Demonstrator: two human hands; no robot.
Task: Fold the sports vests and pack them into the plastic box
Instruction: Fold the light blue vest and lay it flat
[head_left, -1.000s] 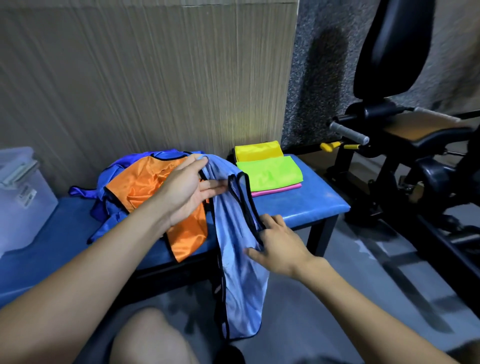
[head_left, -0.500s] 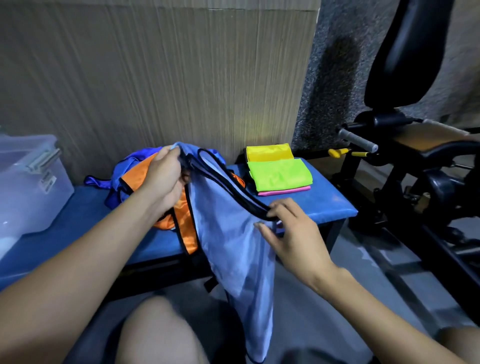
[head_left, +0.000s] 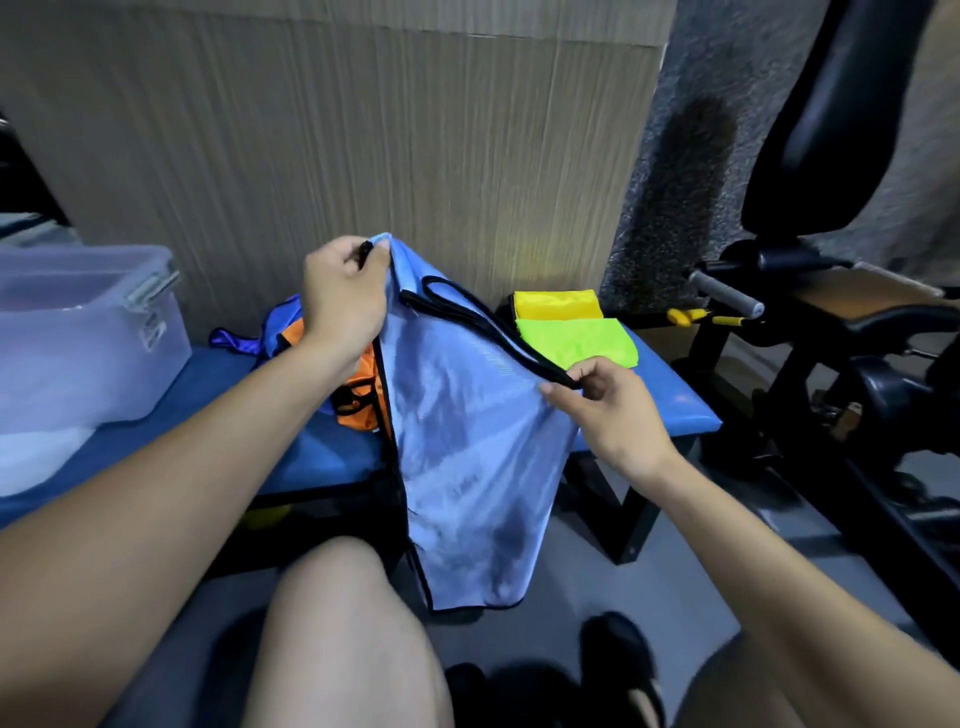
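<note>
Vest (head_left: 467, 441), light blue, hangs in front of the desk (head_left: 311, 457), its hem near the floor. The left hand (head_left: 345, 301) pinches one top corner, the right hand (head_left: 605, 410) the black-trimmed strap. It looks thin, limp, light and rather slick, so the trimmed shoulders seem the best grip. The plastic box (head_left: 78, 332) sits far left.

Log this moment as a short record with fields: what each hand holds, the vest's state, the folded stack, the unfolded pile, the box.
left hand: left hand grips the top corner of the light blue vest
right hand: right hand pinches the vest's black-trimmed edge
vest state: held up unfolded, hanging in front of the blue bench
folded stack: yellow vest and green vest lie folded on the bench
unfolded pile: orange vest bunched behind the left hand
box: plastic box on the bench's left end
</note>
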